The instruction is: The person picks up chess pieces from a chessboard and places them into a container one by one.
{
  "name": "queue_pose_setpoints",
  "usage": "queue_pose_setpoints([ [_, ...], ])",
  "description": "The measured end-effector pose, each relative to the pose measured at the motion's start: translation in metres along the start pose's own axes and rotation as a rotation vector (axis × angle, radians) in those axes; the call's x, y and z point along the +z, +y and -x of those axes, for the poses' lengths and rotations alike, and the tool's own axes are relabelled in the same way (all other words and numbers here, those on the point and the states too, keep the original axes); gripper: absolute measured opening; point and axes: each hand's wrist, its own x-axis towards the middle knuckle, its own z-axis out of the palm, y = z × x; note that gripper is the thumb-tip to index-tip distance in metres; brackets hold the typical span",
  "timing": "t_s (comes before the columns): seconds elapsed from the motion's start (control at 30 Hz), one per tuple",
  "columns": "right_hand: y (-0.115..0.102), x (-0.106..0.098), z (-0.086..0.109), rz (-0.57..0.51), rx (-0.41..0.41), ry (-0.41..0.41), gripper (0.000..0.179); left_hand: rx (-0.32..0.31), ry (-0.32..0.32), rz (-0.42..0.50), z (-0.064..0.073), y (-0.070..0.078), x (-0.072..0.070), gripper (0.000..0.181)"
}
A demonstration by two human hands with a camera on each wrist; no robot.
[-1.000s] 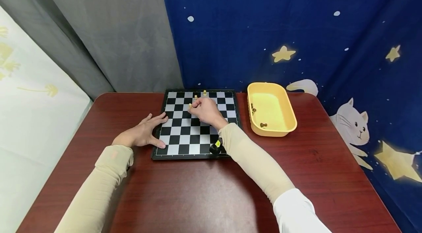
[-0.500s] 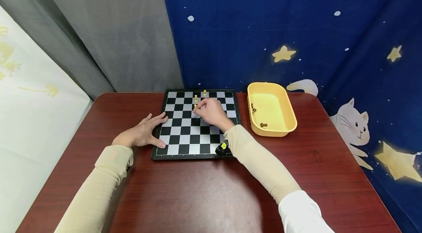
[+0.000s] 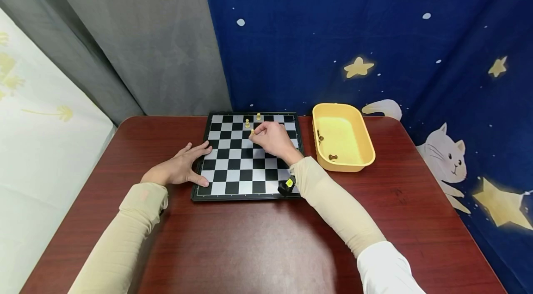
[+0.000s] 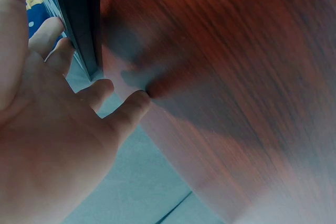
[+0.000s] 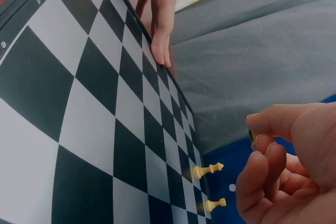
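Note:
My right hand (image 3: pixel 275 139) is over the far half of the chessboard (image 3: pixel 239 176), pinching a small yellow chess piece (image 3: pixel 251 132) between thumb and fingertips. In the right wrist view, fingers mostly cover that chess piece (image 5: pixel 253 139), so its kind is hidden. Two other yellow pieces stand upright on the board's far rows: a crowned piece (image 5: pixel 208 170) and a rook (image 5: pixel 216 204). My left hand (image 3: pixel 181 168) rests at the board's left edge with its fingers spread, thumb and a fingertip on the frame. The left wrist view shows that hand (image 4: pixel 58 114) beside the board's dark side (image 4: pixel 79 14).
To the right of the board is a yellow plastic tub (image 3: pixel 362 146) with several small brown pieces (image 3: pixel 332 157) along its left side. Both stand on a reddish-brown table (image 3: pixel 233 243). Behind hang a grey curtain (image 3: pixel 158 44) and a blue one (image 3: pixel 291 44).
Holding the yellow chess piece, my right hand has shifted a little to the right across the board, showing more of the standing pieces. The left hand stays in place.

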Motion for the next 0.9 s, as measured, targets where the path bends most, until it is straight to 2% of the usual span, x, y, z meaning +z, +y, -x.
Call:
queue_pose_setpoints([
  [0.27,0.004,-0.008,0.002,-0.019,0.003,0.005,0.022,-0.007,-0.003,0.003,-0.001,0.001,0.0,0.115],
  [0.63,0.006,-0.027,0.002,0.04,-0.023,0.059,0.021,0.001,-0.002,-0.005,0.0,0.002,-0.002,0.114],
  [0.9,0.012,-0.04,0.006,0.018,0.011,0.068,0.019,-0.02,-0.003,-0.041,0.001,0.004,-0.002,0.114],
])
